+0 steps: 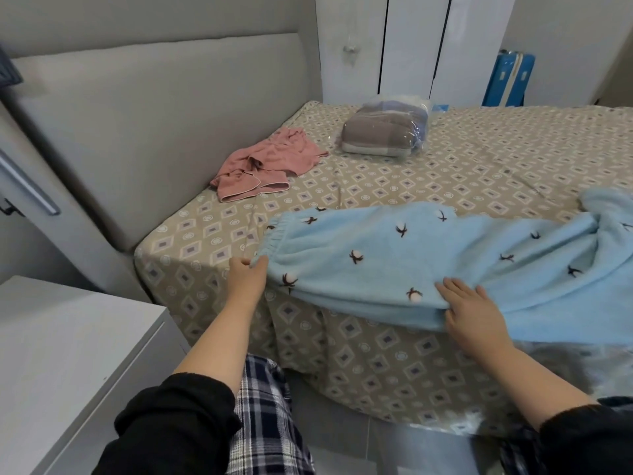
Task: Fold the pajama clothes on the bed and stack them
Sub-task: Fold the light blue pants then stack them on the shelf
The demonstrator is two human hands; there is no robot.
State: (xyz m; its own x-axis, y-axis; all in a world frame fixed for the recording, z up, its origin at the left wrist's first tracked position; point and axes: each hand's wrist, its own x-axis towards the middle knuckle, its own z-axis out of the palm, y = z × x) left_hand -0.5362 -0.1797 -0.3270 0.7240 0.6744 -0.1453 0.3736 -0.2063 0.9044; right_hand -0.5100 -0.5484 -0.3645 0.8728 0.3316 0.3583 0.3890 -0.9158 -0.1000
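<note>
With left hand (246, 279) pinching the waistband (274, 234) corner and right hand (476, 313) flat, fingers spread, on the blue fleece pajama pants (394, 255) across the bed's (479, 159) near edge: pull taut, smooth rightward, align the 2 legs before folding.

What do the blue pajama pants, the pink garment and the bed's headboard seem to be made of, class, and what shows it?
The blue pajama pants: likely plush fleece, matte; fuzzy nap, thick folds. The pink garment: thinner soft fabric, maybe cotton or light fleece; crumples limply, pale piped hems. The headboard: grey padded upholstery, probably faux leather or smooth cloth; faint sheen, stitched seam.
</note>
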